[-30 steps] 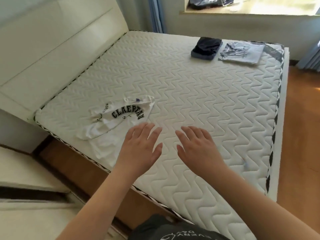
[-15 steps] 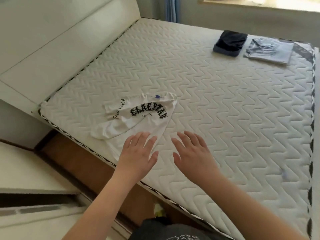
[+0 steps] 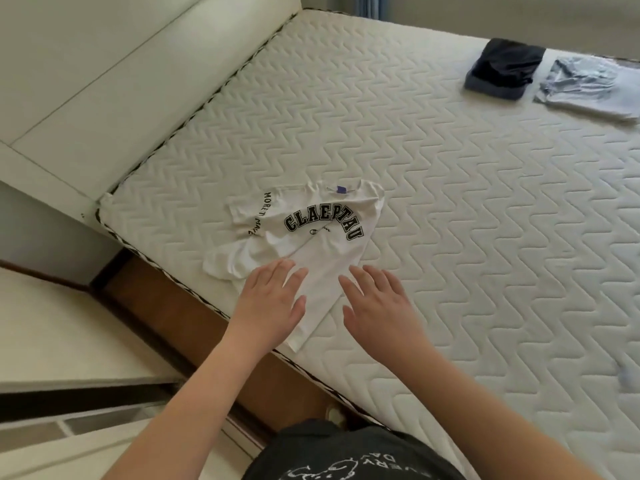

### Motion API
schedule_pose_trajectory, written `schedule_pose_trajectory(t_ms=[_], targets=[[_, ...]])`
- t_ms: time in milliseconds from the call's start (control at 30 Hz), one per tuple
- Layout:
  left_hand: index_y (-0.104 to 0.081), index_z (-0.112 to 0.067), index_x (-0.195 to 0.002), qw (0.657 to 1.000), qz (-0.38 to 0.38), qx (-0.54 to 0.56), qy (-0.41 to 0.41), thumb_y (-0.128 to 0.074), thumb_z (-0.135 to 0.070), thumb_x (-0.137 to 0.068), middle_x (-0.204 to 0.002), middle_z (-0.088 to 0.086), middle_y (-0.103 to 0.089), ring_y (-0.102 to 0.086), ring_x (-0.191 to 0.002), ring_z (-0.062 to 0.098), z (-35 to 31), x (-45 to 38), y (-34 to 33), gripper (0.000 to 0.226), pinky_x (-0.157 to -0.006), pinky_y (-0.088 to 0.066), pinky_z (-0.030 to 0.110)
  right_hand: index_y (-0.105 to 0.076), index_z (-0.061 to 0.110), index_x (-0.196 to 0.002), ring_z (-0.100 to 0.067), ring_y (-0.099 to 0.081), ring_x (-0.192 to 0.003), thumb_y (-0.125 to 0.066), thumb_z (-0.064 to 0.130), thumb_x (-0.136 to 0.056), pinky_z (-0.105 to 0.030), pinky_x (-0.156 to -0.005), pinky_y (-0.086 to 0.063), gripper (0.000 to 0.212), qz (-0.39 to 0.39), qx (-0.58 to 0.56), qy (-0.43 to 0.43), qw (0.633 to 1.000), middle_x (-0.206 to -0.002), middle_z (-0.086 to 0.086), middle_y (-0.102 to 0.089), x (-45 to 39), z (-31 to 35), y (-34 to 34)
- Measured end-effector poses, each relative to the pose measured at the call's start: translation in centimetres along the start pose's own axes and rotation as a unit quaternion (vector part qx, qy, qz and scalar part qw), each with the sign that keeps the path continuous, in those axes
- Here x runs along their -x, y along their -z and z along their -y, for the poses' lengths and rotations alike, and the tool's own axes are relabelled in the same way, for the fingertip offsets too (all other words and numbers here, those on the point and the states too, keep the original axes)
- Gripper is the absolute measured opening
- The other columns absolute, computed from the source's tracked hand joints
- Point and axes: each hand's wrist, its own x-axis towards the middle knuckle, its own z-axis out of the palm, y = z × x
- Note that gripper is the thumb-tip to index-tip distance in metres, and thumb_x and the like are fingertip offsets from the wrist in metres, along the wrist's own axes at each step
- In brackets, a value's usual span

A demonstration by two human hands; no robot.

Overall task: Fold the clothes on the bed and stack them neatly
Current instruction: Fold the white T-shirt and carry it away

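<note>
With your left hand [image 3: 273, 299] and right hand [image 3: 377, 306] both flat and open at the near hem of the crumpled white T-shirt [image 3: 311, 244] by the bed [image 3: 450, 220] edge, spread it smooth before folding.

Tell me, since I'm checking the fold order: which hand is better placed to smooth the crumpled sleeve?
Probably the left hand: it lies nearest the bunched sleeve of the white T-shirt; the right hand sits at its opposite edge.

A padded cream headboard [image 3: 114, 98] is standing beside brown wooden floor [image 3: 180, 323] (blue curtain [image 3: 367, 0] is hanging behind).
</note>
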Motion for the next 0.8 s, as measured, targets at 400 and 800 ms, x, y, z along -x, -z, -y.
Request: schedule_pose_trajectory(t_ms=[400, 800], targets=[[-0.035, -0.024, -0.149, 0.988, 0.014, 0.048, 0.143, -0.037, -0.04, -0.099, -0.151, 0.0, -0.038, -0.029, -0.142, 0.02, 13.5, -0.2, -4.4, 0.053, -0.116, -0.02, 0.037, -0.044, 0.015, -0.143, -0.028, -0.032, -0.141, -0.046, 0.029, -0.096, -0.041, -0.116, -0.02, 0.049, 0.091, -0.003, 0.146, 0.985, -0.151, -0.008, -0.04, -14.0, 7.2, -4.5], [-0.038, -0.019, -0.147, 0.964, 0.073, 0.158, 0.202, -0.041, -0.033, -0.099, -0.149, 0.004, -0.042, -0.037, -0.138, 0.023, 34.9, -8.7, -17.0, 0.051, -0.112, -0.028, 0.039, -0.036, 0.02, -0.145, -0.024, -0.034, -0.136, -0.041, 0.031, -0.096, -0.037, -0.111, -0.022, 0.05, 0.24, 0.032, 0.174, 0.954, -0.149, -0.001, -0.039, -33.2, 17.9, -20.1]])
